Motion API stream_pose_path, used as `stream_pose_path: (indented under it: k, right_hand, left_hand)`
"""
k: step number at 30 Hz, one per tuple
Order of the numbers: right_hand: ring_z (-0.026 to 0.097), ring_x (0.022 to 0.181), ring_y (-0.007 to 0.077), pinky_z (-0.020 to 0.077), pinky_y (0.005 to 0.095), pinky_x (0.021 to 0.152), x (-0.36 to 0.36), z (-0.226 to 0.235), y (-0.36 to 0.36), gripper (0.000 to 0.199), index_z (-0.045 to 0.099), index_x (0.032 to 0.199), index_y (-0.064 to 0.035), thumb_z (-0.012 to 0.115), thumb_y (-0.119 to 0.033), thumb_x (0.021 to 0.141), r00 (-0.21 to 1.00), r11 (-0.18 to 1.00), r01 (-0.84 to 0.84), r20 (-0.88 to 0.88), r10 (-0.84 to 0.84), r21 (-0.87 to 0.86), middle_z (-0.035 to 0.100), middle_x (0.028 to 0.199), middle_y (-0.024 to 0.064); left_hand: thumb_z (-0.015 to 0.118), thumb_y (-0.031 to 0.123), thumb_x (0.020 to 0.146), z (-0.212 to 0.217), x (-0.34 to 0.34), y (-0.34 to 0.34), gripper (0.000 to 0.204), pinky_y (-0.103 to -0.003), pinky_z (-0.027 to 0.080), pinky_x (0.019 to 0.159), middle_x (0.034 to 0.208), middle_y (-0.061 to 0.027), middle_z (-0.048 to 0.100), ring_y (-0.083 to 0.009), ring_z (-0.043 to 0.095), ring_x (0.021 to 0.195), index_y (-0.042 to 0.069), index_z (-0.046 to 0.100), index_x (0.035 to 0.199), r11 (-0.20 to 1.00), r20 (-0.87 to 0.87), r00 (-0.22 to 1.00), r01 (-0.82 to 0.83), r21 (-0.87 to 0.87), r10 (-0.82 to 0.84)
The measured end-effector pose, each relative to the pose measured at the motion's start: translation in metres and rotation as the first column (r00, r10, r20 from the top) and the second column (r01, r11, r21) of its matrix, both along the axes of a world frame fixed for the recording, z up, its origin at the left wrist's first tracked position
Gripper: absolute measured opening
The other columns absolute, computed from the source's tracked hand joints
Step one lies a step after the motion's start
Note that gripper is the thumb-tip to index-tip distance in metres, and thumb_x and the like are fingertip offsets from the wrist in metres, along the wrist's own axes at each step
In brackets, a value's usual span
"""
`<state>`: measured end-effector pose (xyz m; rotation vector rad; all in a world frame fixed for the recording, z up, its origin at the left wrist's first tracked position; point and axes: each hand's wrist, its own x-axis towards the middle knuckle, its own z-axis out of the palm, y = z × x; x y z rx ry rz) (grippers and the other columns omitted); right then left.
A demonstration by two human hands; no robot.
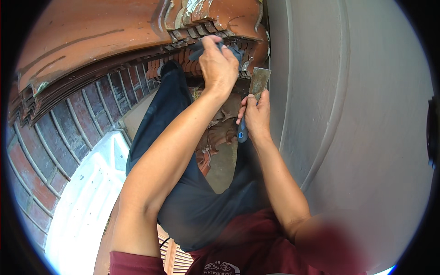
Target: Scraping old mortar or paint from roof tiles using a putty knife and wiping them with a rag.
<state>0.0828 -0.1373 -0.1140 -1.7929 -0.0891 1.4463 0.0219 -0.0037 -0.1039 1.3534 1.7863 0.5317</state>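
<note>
Two hands are working at the carved end of a terracotta roof ridge, both reaching up from maroon sleeves at the lower edge. Nearest, the right hand [255, 114] is closing its fingers around the blue handle of one putty knife [255, 98], the worn metal blade standing upright just beside the grey plastered wall [357, 114]. Slightly farther up, the left hand [219, 64] is clenching one dark grey cloth [231, 49] and pressing it against the scalloped terracotta ornament [206, 25], where rows of small overlapping scales are running under a moulded crest. Between the forearms, the person's dark trousers [192, 201] are stretching away toward one dark shoe [169, 68] that is resting close under the ornament. A second piece of reddish carved moulding [220, 130] is showing below the hands, partly hidden by them. To the left, a curved band of red brick tiles [59, 137] is sweeping along the roof edge, with a white surface [87, 197] lying beneath it.
</note>
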Motion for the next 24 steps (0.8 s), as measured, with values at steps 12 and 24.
stream_pose_path:
  k: [12, 24]
  right_hand:
    - [0.06, 0.053, 0.0119, 0.0494, 0.0264, 0.043, 0.026, 0.002, -0.003, 0.015, 0.048, 0.104, -0.002, 0.044, -0.016, 0.104, 0.956, 0.983, -0.16, 0.261, 0.132, 0.088, 0.061, 0.077, 0.0067]
    - [0.058, 0.051, 0.0133, 0.0499, 0.0271, 0.04, 0.018, 0.022, 0.1, 0.016, 0.046, 0.108, 0.0013, 0.041, -0.013, 0.102, 0.924, 0.917, -0.375, -0.031, 0.382, 0.137, 0.058, 0.078, 0.0081]
  left_hand:
    - [0.051, 0.015, 0.083, 0.005, -0.03, 0.003, 0.03, -0.039, 0.053, 0.081, 0.081, -0.0228, 0.069, -0.033, 0.071, 0.081, 0.003, 0.072, 0.102, 0.88, -0.149, 0.868, 0.46, -0.119, -0.474]
    - [0.056, 0.033, 0.1, -0.002, -0.046, 0.008, 0.038, -0.033, 0.047, 0.038, 0.059, -0.0039, 0.051, -0.0163, 0.051, 0.039, 0.007, 0.051, 0.072, 0.75, 0.715, 0.649, 0.331, -0.572, 0.26]
